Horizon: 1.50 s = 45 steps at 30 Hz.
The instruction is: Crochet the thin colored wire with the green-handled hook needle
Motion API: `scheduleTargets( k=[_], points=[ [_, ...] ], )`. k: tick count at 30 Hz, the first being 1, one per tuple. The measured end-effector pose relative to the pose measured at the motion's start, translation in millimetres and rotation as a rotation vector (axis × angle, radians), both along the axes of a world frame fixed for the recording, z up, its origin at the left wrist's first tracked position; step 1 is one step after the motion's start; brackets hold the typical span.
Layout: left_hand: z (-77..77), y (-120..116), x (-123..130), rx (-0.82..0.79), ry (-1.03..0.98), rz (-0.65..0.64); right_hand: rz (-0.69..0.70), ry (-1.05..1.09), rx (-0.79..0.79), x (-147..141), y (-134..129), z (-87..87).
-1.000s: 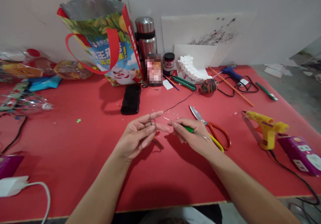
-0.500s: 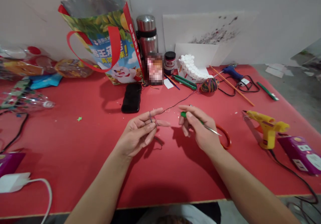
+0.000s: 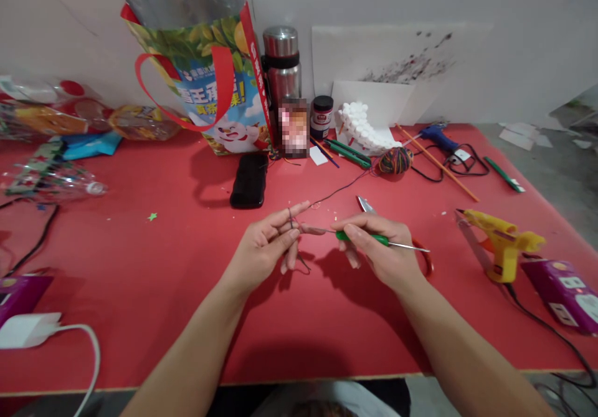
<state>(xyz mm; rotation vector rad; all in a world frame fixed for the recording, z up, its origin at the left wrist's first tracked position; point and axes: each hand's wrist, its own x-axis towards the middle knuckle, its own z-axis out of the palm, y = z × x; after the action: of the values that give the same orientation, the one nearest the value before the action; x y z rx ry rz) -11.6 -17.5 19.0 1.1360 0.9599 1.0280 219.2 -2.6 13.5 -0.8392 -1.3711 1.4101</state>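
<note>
My left hand pinches dark yarn between thumb and fingers, with a strand looped around the raised index finger. A short yarn tail dangles below the fingers. My right hand grips a crochet hook by its green handle; one thin metal end points at the left fingers and the other sticks out toward the wrist. The yarn runs back to a multicoloured yarn ball. Beneath the right hand lie scissors, their blade tip and orange-red handle showing on either side of it.
A black phone-like case lies beyond my left hand. Behind stand a shopping bag, a steel thermos and a dark jar. To the right are a yellow glue gun and a purple power strip with cables.
The crochet hook has swung nearly level, and its tip has come to the left fingers. My right hand has shifted, uncovering the scissors' blade tip. The view has moved slightly.
</note>
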Motion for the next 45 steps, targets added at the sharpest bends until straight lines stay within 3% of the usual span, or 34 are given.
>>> scheduleTargets(
  k=[7, 13, 18, 25, 30, 35, 45],
  points=[
    [4.2, -3.8, 4.0, 0.056, 0.123, -0.03, 0.001, -0.113, 0.018, -3.2, -1.6, 0.5],
    [2.1, -2.0, 5.8, -0.004, -0.009, -0.036, -0.083, -0.25, 0.069, -13.9, -7.2, -2.7],
    [-2.2, -1.3, 6.5, -0.067, -0.167, -0.011, -0.177, -0.336, 0.287, -19.9, -12.8, -5.2],
    [2.9, -1.0, 2.9, -0.111, -0.188, -0.036, -0.095, -0.325, 0.547, -20.7, -12.5, -5.3],
    [3.1, 1.0, -0.7, -0.118, -0.176, -0.071, -0.079, -0.471, 0.49, -19.1, -12.7, -6.9],
    [0.5, 0.6, -2.8, -0.129, -0.181, -0.083, -0.082, -0.434, 0.486, -16.1, -10.2, -6.9],
    [2.3, 1.8, 0.8, -0.191, -0.101, -0.115, -0.092, -0.363, 0.473, -12.3, -7.1, 14.6]
  ],
)
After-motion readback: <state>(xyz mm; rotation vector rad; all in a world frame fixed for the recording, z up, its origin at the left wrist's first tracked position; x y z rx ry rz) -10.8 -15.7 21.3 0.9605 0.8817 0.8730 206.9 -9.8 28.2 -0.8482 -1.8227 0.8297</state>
